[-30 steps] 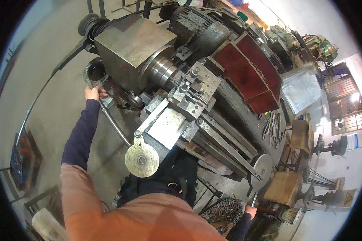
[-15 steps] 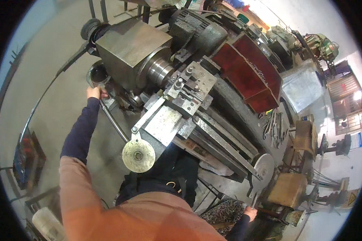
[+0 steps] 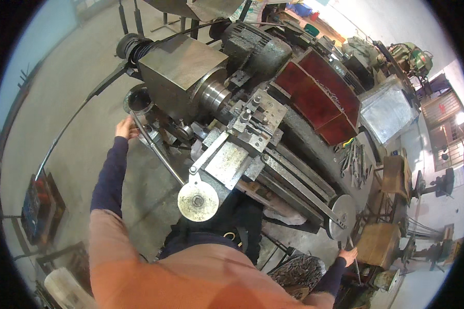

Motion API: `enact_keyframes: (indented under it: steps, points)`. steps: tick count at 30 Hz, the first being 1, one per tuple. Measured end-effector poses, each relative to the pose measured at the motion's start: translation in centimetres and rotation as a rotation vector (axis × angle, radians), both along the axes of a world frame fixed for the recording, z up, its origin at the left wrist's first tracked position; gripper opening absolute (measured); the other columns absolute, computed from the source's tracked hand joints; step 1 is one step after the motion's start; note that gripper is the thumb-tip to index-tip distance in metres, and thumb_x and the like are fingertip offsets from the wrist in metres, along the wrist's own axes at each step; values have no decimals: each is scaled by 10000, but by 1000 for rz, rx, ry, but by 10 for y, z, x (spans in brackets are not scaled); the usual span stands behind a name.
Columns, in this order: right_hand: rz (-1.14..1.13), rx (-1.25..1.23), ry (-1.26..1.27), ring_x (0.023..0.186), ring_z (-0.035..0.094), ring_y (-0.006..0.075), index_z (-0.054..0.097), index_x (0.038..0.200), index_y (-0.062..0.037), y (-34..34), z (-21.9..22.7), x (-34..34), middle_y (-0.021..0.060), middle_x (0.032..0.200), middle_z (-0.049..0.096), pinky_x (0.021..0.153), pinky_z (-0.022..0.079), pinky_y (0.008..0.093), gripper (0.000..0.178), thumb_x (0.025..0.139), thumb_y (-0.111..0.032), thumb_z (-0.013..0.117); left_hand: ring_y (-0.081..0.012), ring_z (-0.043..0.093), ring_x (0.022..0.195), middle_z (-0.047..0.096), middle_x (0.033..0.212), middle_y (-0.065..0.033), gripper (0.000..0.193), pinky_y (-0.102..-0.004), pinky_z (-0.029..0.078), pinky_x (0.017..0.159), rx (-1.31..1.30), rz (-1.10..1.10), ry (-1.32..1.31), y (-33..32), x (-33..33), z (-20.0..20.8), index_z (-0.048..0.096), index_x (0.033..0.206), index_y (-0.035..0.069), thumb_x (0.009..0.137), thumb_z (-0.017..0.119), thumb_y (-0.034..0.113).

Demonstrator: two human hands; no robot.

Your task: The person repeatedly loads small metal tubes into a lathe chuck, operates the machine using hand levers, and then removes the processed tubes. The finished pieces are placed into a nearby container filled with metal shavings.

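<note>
A small metal lathe with a boxy headstock [image 3: 183,62] and a bright round spindle end [image 3: 214,98] stands in front of me. Past the tool post [image 3: 257,119], two flat bars lead to a round disc on each side. A long metal lever [image 3: 160,154] rises from beside the left disc [image 3: 197,201]. My left hand [image 3: 126,128] is next to the lever's upper end, fingers stretched toward the rod; whether they touch it is unclear. At the lower right, my right hand [image 3: 348,256] is closed around a thin handle rod [image 3: 355,265] below the right disc [image 3: 340,216].
A dark motor [image 3: 255,44] sits behind the headstock, beside a red metal guard [image 3: 319,98]. Several wrenches [image 3: 353,164] lie right of the bed. Metal chips [image 3: 299,270] are heaped below. A cable runs to a box [image 3: 38,206] on the left.
The lathe has shifted rightward in view. My left hand has come off the lever's end, now fully visible. The right handle has swung to the right with my right hand on it.
</note>
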State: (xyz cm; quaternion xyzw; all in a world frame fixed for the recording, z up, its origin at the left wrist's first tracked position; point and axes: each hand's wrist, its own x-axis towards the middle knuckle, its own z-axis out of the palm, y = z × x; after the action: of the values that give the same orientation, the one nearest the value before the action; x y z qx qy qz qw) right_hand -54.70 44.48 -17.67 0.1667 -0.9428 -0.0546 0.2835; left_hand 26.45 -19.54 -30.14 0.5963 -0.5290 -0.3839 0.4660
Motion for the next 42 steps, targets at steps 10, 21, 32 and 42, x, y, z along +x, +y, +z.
enact_keyframes:
  steps: [10,21,32,42]
  points:
    - [0,-343,-489,966,596,295,630,1068,-63,-31,9,146,182,1033,622,854,444,366,493,580,-128,608,-322,626,860,643,970,-127,369,-392,500,762,310,-282,-1150,-21,-16,-34,614,995,73,705,657,297]
    - [769,-471,-569,870,621,197,646,942,13,-215,144,165,124,886,663,818,458,307,357,609,-58,538,-299,622,884,643,968,-112,305,-400,489,774,263,-352,-1186,-10,-13,-32,627,949,122,732,623,337]
    - [1779,-162,-430,882,559,296,665,888,-57,-508,196,384,111,909,630,784,465,384,361,564,-205,602,-302,605,882,641,948,-120,284,-401,480,740,-397,-30,-965,37,75,172,611,1049,148,818,563,305]
    - [1393,357,-566,695,629,303,707,701,-117,-559,178,429,144,692,639,706,509,349,233,515,-201,595,-342,605,877,643,903,-143,570,-448,464,754,156,502,-1032,149,129,186,647,923,124,860,324,589]
